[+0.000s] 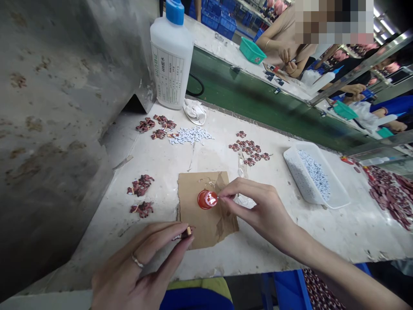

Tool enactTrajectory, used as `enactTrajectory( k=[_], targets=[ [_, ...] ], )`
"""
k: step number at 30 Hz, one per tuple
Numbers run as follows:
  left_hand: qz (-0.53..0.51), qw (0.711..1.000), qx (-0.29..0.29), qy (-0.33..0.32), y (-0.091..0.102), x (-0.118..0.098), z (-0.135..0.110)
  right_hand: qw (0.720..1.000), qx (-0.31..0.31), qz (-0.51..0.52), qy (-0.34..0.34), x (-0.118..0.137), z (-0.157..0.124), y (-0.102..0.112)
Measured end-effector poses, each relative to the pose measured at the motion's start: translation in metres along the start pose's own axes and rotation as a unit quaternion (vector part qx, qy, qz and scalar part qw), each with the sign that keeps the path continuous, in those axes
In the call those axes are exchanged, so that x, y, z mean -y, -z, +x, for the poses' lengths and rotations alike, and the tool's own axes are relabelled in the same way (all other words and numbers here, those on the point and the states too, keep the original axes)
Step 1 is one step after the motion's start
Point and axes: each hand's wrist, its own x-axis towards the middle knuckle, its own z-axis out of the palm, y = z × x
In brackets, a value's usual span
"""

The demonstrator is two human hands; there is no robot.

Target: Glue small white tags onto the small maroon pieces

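A small brown figurine [186, 233] with a tan patch sits between the thumb and fingers of my left hand [145, 254], low at the cardboard's left edge. My right hand [254, 202] is pinched at the right rim of a small red cup [203, 200]; whatever its fingertips hold is too small to make out. White, shiny stuff shows at the cup's mouth. Under the cup lies a piece of brown cardboard [200, 237]. Left of it are groups of similar brown figurines [141, 185], and more figurines [250, 148] lie beyond it to the right.
A large white bottle [172, 60] with a blue cap stands at the back beside a metal housing [64, 107]. Small pale pieces [192, 135] lie piled nearby and fill part of a white basket [300, 181]. Across a green divider [222, 82], a person's hands [288, 60] work.
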Motion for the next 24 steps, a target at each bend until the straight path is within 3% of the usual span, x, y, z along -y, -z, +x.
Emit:
enactTrajectory(
  k=[9, 13, 17, 24],
  targets=[
    [0.054, 0.998, -0.01, 0.005, -0.002, -0.008, 0.005, 1.0, 0.01, 0.021, -0.008, 0.0, 0.0, 0.0],
    [0.035, 0.999, -0.012, -0.022, -0.008, -0.011, 0.008, 0.999, -0.008, 0.04, -0.013, 0.001, -0.002, 0.0],
    [-0.005, 1.0, 0.007, -0.001, -0.012, -0.016, 0.008, 0.993, -0.046, 0.103, -0.035, 0.011, -0.011, -0.002],
    [-0.037, 0.999, 0.031, 0.011, -0.017, -0.017, 0.003, 0.98, -0.029, 0.192, -0.038, 0.036, -0.024, -0.013]
  ],
)
